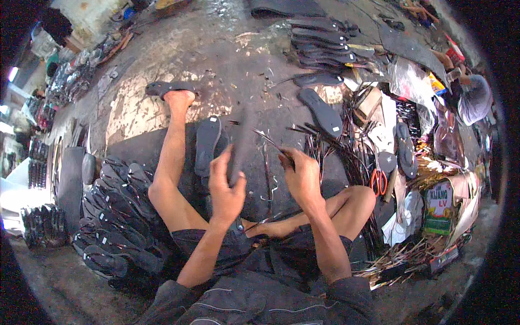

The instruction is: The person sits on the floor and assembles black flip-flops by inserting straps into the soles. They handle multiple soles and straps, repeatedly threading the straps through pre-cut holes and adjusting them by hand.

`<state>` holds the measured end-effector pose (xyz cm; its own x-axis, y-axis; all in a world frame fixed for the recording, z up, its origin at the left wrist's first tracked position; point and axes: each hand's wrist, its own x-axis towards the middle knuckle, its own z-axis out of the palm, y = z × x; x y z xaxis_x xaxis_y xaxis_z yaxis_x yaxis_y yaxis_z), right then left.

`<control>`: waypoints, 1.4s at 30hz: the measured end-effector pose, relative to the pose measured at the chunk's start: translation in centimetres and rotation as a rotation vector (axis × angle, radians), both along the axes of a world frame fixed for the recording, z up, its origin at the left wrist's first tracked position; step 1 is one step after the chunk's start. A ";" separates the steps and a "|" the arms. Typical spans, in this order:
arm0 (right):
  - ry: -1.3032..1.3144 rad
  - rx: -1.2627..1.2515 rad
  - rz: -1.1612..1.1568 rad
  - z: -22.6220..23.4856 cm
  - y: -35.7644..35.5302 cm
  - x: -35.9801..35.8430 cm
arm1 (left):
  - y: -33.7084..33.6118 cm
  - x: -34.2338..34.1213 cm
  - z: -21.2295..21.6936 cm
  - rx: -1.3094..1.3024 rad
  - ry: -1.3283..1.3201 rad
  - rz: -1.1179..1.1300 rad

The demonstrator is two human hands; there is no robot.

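My left hand (225, 189) is closed around a dark flat sandal sole (244, 141), held up on edge and smeared by motion. Just to its right, my right hand (303, 179) pinches a thin, glossy black strap (266, 138) whose free end points up and left toward the sole. On the floor beyond my left hand lies a black sole (207, 146) with a small white sticker. Another black sole (319, 112) rests farther off to the right, beside a bundle of thin black straps (355, 162).
A heap of finished black flip-flops (116, 216) lies by my left knee. Right of my right knee are orange-handled scissors (378, 181) and a carton (440, 206) with strap scraps. Several soles (319, 46) are stacked at the far right. Another person (475, 100) sits at the right edge.
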<state>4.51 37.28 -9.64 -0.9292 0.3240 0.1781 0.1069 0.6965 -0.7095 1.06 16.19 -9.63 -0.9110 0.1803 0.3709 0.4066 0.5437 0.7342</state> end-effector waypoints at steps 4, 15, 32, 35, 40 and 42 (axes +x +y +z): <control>0.181 0.004 0.039 -1.2 -0.9 1.0 | 0.0 0.1 2.7 0.806 -0.559 -0.185; 0.272 -0.391 -0.065 2.5 -5.2 0.2 | 3.9 1.8 1.9 0.972 -0.502 0.014; 0.203 -0.473 0.010 1.1 -4.9 0.1 | 3.5 1.7 0.7 0.792 -0.529 0.028; 0.215 -0.654 0.077 0.9 -4.0 0.3 | 2.4 1.3 0.7 0.764 -0.627 -0.027; -0.160 -1.381 0.185 -1.2 -3.0 2.5 | 0.6 0.6 2.9 1.142 -1.116 -0.234; -0.211 -1.765 0.325 -2.7 -3.4 3.4 | 0.2 0.8 0.8 1.143 -1.185 -0.334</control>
<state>7.86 33.93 -12.38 -0.9463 -0.1990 -0.2546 0.3113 -0.7727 -0.5532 1.86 16.39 -8.85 -0.7443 0.5516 -0.3765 -0.6427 -0.4383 0.6283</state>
